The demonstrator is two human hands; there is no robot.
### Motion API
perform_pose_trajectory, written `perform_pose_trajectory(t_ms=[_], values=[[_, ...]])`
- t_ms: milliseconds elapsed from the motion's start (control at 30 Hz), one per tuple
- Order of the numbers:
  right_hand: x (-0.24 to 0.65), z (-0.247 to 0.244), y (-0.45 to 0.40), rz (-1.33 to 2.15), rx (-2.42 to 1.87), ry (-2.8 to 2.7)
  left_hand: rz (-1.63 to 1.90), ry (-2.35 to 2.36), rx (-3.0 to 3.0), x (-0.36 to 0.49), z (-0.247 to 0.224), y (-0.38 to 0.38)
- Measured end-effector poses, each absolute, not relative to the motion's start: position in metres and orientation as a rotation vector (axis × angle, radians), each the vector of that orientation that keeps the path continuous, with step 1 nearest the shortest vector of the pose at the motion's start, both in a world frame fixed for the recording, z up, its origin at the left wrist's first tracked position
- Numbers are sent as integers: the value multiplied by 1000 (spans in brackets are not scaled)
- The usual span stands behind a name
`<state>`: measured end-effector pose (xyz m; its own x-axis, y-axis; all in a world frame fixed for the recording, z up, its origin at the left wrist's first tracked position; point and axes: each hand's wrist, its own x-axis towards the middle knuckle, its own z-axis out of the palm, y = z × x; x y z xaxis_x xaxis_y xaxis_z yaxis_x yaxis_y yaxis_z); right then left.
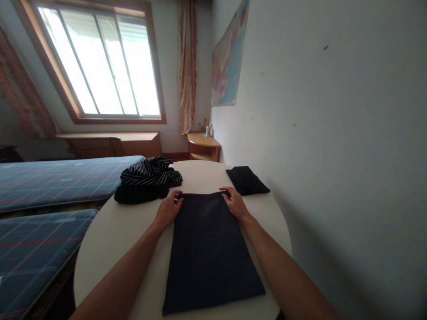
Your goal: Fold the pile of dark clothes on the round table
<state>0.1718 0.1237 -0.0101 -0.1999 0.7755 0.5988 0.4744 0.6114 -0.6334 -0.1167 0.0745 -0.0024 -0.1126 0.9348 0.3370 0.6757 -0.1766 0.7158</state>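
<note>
I've got both hands on the far edge of the dark cloth (210, 258), which lies flat on the table (110, 249) between my forearms and runs back toward me from the fingertips. Left hand (170, 209): thumb and index nearly closed, pinching the far left corner. Right hand (235, 204): same light pinch, far right corner. Striped pile (147, 172) just past the left fingers and off to their left; folded black cloth (248, 180) just past the right fingers, to their right. Bare tabletop straight beyond the fingers, more left of the left hand; right of the right hand only a narrow strip, then wall (333, 169). Right forearm hides part of the table rim, near rim cut off below; fingertips dark against the cloth, so I can't tell how firm the pinch is
</note>
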Motion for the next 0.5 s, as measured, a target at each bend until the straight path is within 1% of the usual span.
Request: perform_pose_trajectory(t_ms=[100, 300, 433, 500], values=[[172, -17, 130, 362, -1021, -1803, 1248, 1783, 1757, -114, -7, 77], [169, -30, 131, 379, -1120, -1897, 1135, 1865, 1766, -112, -19, 85], [169, -25, 125, 356, -1087, -1929, 1128, 1887, 1783, -111, -17, 82], [168, -18, 122, 331, -1040, -1939, 1178, 1862, 1818, -110, -11, 79]])
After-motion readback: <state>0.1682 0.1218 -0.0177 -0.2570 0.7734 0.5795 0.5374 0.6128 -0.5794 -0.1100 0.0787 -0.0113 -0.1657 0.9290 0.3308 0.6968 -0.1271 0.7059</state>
